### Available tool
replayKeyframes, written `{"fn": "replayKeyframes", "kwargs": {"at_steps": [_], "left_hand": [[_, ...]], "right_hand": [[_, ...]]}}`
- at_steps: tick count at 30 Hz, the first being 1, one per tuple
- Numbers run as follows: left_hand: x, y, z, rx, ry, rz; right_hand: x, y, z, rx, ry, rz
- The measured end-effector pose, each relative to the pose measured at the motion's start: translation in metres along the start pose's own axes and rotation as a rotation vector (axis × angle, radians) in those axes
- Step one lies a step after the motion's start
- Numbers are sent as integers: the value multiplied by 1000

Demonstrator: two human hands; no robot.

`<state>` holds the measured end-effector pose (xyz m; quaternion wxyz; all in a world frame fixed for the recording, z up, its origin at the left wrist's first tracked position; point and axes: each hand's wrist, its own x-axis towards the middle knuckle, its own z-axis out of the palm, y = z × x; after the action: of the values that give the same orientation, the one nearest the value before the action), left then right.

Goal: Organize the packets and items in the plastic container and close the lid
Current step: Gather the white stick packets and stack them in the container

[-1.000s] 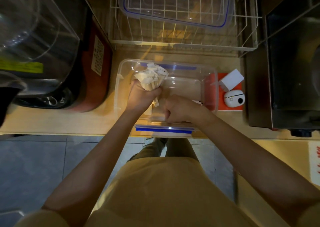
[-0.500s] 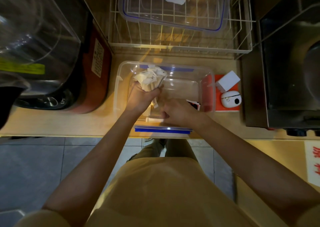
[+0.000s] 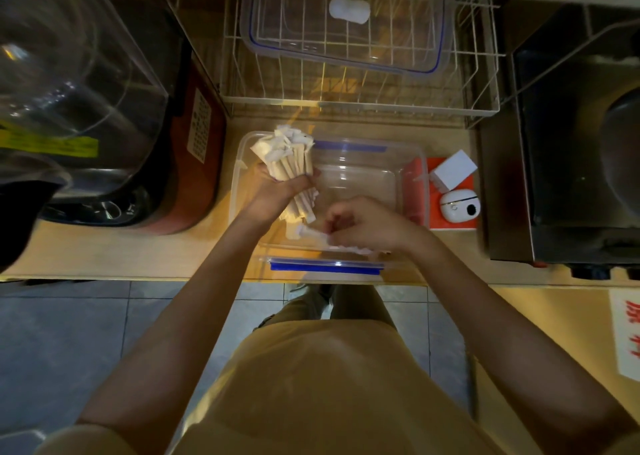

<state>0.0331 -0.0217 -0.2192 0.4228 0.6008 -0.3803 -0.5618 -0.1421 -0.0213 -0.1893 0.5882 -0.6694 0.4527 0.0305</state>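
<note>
A clear plastic container (image 3: 412,163) with blue clips stands open on the counter in front of me. My left hand (image 3: 273,194) grips a bundle of thin white packets (image 3: 287,156) upright over the container's left side. My right hand (image 3: 363,224) is low inside the container near its front wall, its fingers curled and pinching loose white packets (image 3: 311,232) that lie on the bottom. The container's clear lid (image 3: 346,28), blue-rimmed with a white knob, lies in the wire rack behind.
A white wire rack (image 3: 481,83) fills the back of the counter. A red and black appliance (image 3: 194,163) stands at the left, a dark oven (image 3: 571,163) at the right. A red box (image 3: 450,224) with a white carton (image 3: 453,170) and a small white device (image 3: 459,205) sits right of the container.
My left hand has lifted the packet bundle a little toward the back left. My right hand has uncurled from a fist and now pinches loose packets at the container's front.
</note>
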Motion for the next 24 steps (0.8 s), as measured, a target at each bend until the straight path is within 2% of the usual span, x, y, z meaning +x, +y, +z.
{"fn": "replayKeyframes", "kwargs": {"at_steps": [2,5,7,8,10,14,19,24], "left_hand": [[1,-1,-1,11,-9,-13],[-1,0,0,35,-41,-42],[-2,2,2,35,-103,-2],[-3,4,4,35,-125,23],[-5,6,6,58,-136,41],[-7,6,5,116,-165,35],[-5,2,9,147,-121,31],[-3,4,10,99,-85,111]], "right_hand": [[-13,-9,-12,271,79,-21],[-18,-15,-21,605,420,-79],[-12,-16,-17,585,644,-89],[-8,-17,-13,560,704,-83],[-1,-17,-2,543,728,-70],[10,-20,14,504,664,-99],[18,-25,20,399,672,-124],[13,-17,13,461,621,-112]]}}
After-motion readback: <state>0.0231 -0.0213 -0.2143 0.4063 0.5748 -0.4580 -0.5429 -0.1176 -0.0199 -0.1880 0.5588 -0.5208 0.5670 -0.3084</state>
